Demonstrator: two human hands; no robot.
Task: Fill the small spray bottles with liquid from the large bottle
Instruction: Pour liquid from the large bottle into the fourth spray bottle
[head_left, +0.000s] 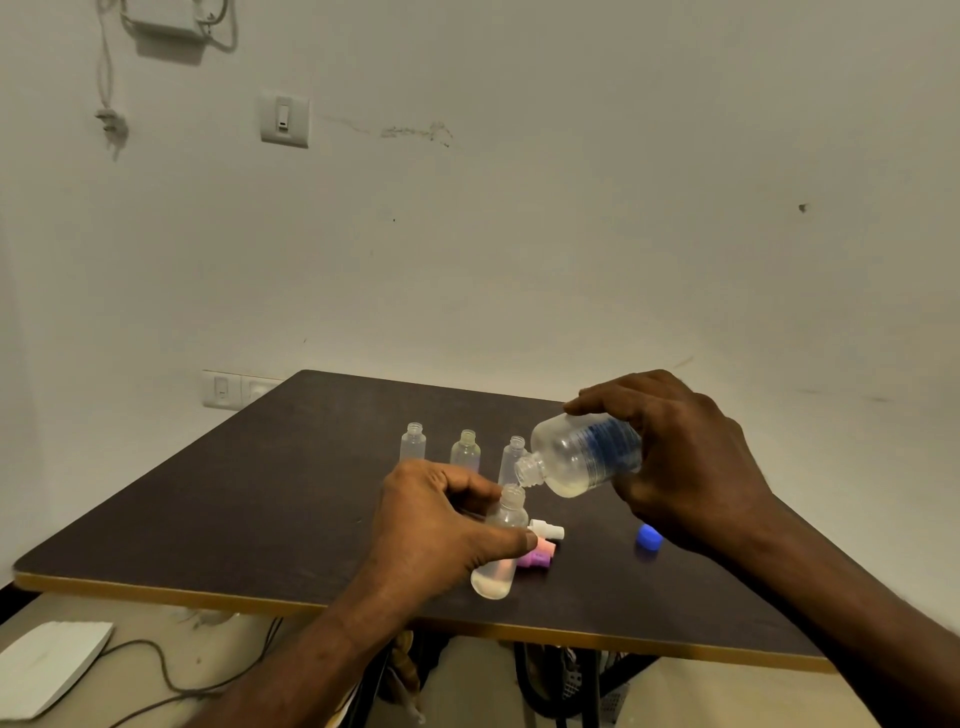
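My left hand (441, 525) grips a small clear spray bottle (500, 551), uncapped and held a little above the dark table (234, 519). My right hand (685, 457) holds the large clear bottle (582, 454) with a blue label, tipped so its open neck sits just over the small bottle's mouth. A little pale liquid lies in both bottles. Three more small uncapped bottles stand behind: left (413, 441), middle (465, 449), right (511, 457), the last partly hidden by the large bottle.
Spray caps lie by the held bottle: a white one (548, 530) and pink ones (543, 552). The blue cap (648, 536) lies at the right under my right wrist. Cables and a white device (47, 665) lie on the floor at the left.
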